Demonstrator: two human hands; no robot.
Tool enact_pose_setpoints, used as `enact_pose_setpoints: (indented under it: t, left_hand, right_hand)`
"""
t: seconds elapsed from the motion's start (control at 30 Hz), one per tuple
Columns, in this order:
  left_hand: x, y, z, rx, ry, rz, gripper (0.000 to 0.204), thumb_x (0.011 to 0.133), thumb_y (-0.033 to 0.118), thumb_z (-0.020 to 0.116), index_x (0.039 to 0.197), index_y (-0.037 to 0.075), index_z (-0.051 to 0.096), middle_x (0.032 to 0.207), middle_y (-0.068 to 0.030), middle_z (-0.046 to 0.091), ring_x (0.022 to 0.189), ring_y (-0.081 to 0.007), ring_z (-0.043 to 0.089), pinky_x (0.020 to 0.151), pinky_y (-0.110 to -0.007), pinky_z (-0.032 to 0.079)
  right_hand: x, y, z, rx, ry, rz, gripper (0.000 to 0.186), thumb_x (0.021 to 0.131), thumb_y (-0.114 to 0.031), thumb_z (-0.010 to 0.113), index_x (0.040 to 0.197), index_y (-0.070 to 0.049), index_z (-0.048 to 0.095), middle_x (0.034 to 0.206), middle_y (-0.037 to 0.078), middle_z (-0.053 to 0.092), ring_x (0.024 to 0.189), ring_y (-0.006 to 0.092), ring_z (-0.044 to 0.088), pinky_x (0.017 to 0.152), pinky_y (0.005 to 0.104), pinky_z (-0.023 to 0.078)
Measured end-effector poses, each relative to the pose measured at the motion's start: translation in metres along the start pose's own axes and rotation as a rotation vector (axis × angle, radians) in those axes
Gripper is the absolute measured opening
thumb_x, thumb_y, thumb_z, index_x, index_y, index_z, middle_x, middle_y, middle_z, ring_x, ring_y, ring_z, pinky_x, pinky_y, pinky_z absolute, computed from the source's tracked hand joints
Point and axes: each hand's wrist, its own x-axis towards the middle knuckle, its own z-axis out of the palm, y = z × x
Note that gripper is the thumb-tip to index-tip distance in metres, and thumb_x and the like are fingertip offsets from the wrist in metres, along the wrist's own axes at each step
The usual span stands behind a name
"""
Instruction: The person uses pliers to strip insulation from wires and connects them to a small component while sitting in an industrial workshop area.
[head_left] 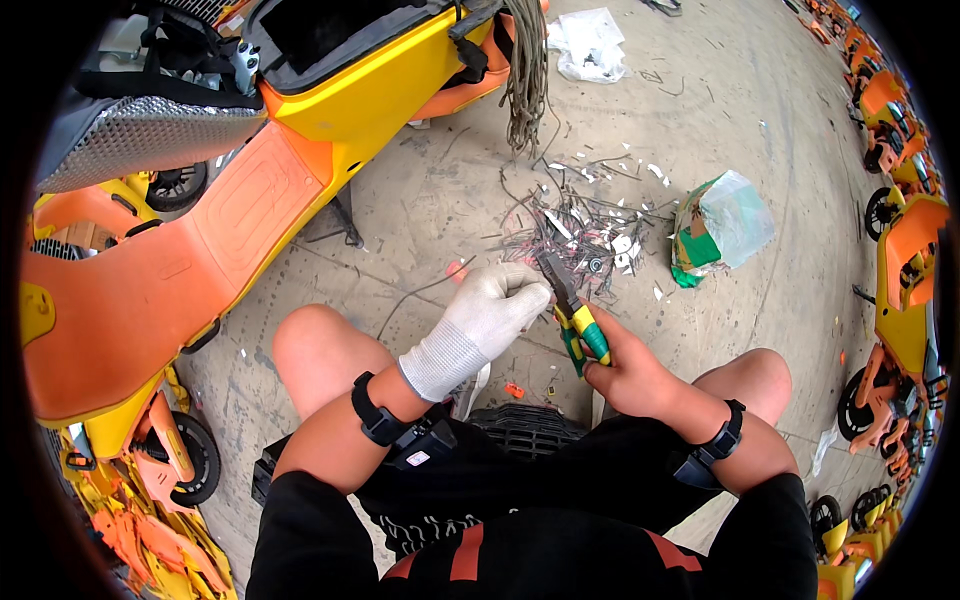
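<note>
While the person sits low over the concrete floor [700, 330], the left hand [490, 310], in a white knit glove, is pinched shut at the jaws of the pliers [572, 310]; whatever it pinches is too small to make out. The bare right hand [625, 372] is clenched around the pliers' green-and-yellow handles, between the knees. Just beyond the tool lies a pile of wire scraps [580, 235], with a crumpled green-and-clear bag [722, 228] near it. An orange-and-yellow scooter [230, 190] stands at the left
</note>
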Motion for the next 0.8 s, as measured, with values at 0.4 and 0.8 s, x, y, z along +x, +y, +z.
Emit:
enact_pose_setpoints:
  t: [0.4,0.8]
  left_hand:
    - [-0.0021,0.0026,0.0041,0.019,-0.018,0.01,0.023,0.097,0.02,0.059,0.098,-0.001,0.067,0.075,0.0013,0.06,0.066,-0.0049,0.053,0.061,-0.023,0.045]
    - [-0.005,0.0069,0.0063,-0.023,-0.018,-0.005,0.022,0.098,0.022,0.059,0.097,0.001,0.065,0.073,0.0024,0.056,0.065,-0.0044,0.051,0.058,-0.022,0.042]
  right_hand:
    - [0.0007,0.0069,-0.0003,-0.042,0.024,-0.041,0.073,0.083,0.015,0.049,0.152,-0.006,0.036,0.126,0.009,0.054,0.116,0.019,0.053,0.099,0.0324,0.044]
    - [0.0019,0.0033,0.0018,0.073,0.026,-0.048,0.071,0.085,0.013,0.051,0.151,-0.004,0.033,0.127,0.015,0.056,0.103,0.0227,0.063,0.093,0.0344,0.05]
